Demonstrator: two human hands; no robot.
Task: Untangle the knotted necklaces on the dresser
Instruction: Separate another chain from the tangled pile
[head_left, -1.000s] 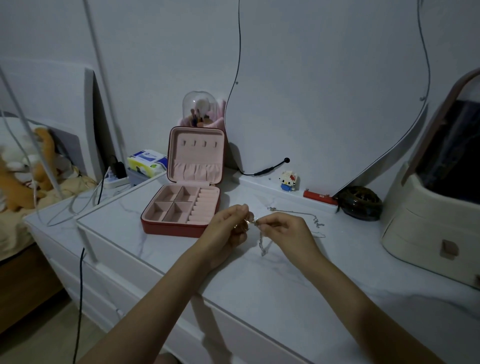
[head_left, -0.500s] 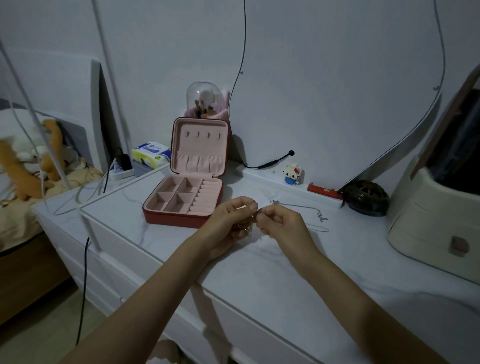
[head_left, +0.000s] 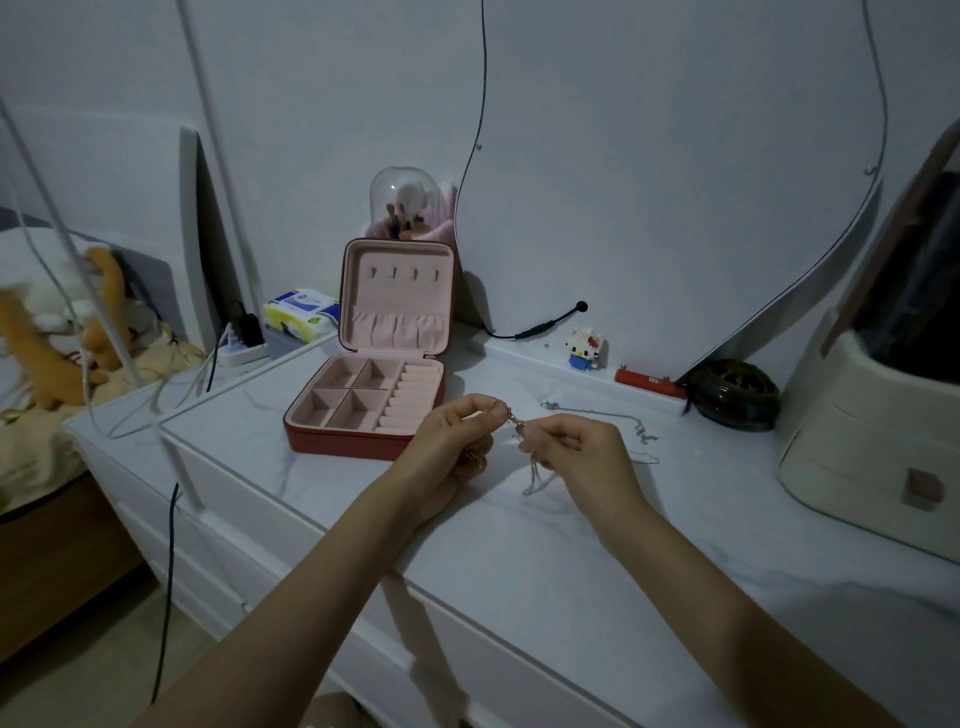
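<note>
Spanning both pinches, knotted necklaces (head_left: 514, 423)

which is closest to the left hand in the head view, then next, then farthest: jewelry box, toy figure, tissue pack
1. jewelry box: just left of the left hand.
2. toy figure: behind and right, by the wall.
3. tissue pack: far back left, beyond the box.

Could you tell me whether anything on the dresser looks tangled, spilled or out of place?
Only the chains: both hands pinch a knotted necklace, and a loose silver chain lies sprawled on the dresser. Nothing is spilled.
</note>
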